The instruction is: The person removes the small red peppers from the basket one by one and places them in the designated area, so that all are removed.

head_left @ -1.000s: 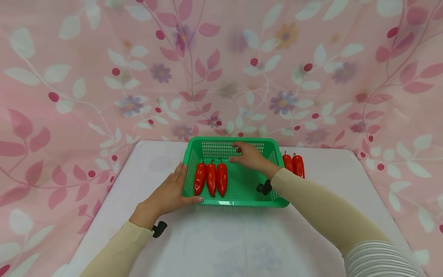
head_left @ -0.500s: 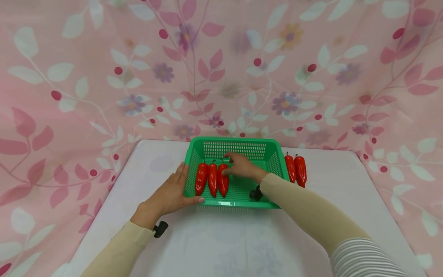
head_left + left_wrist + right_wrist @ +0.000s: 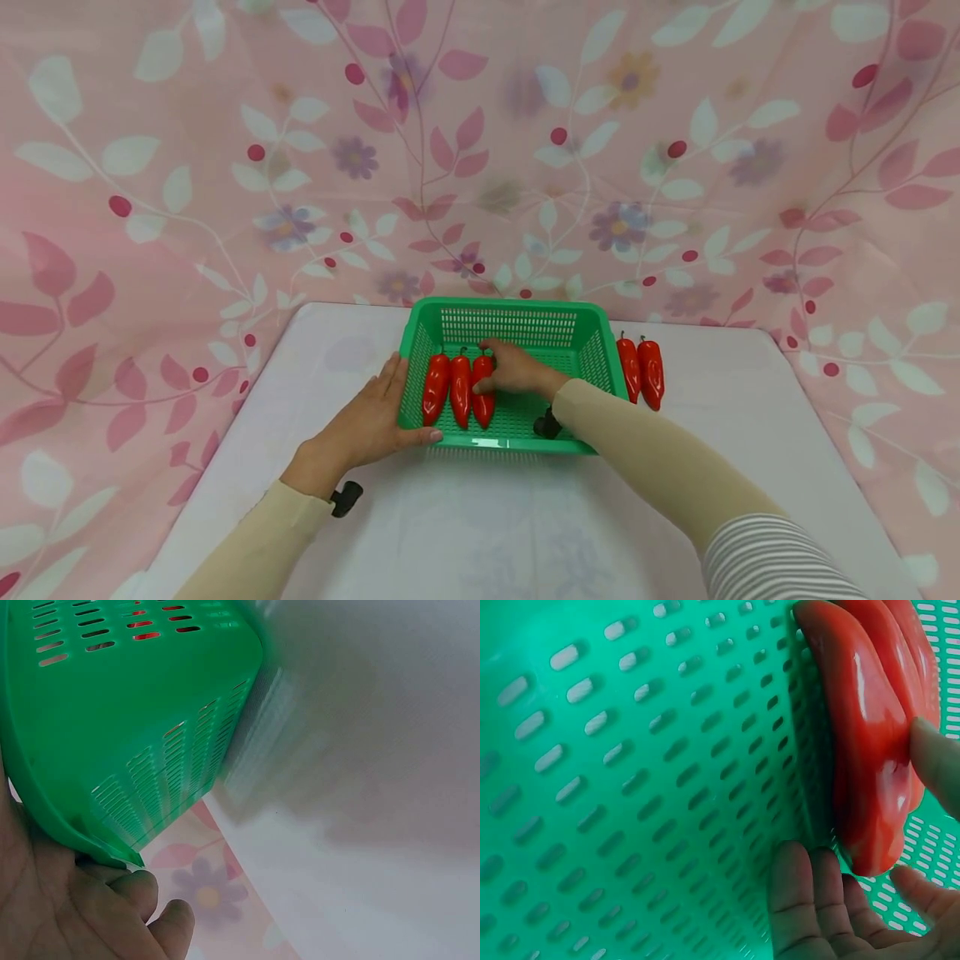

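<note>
In the head view, my left hand (image 3: 367, 418) holds the near left corner of the green plastic basket (image 3: 525, 305), its thumb on the front rim and its fingers along the left side. The left wrist view shows those fingers (image 3: 132, 894) at the basket's rim, outside the wall. Three red peppers lie side by side inside. Over the rightmost pepper (image 3: 483, 412) is my right hand (image 3: 517, 369). Seen from the right wrist, its thumb (image 3: 937, 766) overlaps this pepper (image 3: 866, 742), while its other fingers (image 3: 793, 889) spread beside and beyond one end.
Two more red peppers (image 3: 651, 373) lie on the white tablecloth (image 3: 723, 408) just right of the basket. A pink floral cloth (image 3: 495, 150) hangs behind the table. A small black camera (image 3: 347, 498) sits on the left wrist.
My right hand has moved left and down inside the basket, from its middle to the rightmost pepper. The left hand stays at the basket's corner.
</note>
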### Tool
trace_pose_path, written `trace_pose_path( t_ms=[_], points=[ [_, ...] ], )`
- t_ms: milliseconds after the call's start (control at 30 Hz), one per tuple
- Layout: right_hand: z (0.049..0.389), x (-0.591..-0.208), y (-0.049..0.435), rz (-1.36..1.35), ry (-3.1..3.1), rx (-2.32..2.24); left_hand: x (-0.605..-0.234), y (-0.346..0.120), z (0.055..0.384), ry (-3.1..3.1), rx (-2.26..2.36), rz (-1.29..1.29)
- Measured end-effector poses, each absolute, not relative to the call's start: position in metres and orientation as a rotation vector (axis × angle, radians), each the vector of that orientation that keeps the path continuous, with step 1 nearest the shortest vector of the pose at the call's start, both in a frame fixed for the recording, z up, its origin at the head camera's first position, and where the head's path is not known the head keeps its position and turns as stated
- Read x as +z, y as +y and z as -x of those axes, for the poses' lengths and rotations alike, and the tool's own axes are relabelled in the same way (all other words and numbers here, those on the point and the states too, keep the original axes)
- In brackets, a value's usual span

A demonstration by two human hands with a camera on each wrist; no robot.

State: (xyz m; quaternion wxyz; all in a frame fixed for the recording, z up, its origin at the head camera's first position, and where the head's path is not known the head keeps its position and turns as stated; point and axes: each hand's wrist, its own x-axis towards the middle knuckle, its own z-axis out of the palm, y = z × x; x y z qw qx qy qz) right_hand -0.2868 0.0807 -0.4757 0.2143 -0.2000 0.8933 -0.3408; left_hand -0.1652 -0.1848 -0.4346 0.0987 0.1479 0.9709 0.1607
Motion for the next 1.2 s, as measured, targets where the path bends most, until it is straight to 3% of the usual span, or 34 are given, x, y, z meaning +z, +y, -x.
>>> trace_pose_path(
  t_ms=[633,1200],
  points=[
    [0.285,-0.474,0.094,0.324,2.361,-1.117,-0.435,-0.184,0.164,2.842,0.491,-0.415],
    [0.290,-0.463,0.122,0.349,2.369,-1.159,-0.433,-0.183,0.164,2.844,0.504,-0.407]
  ],
)
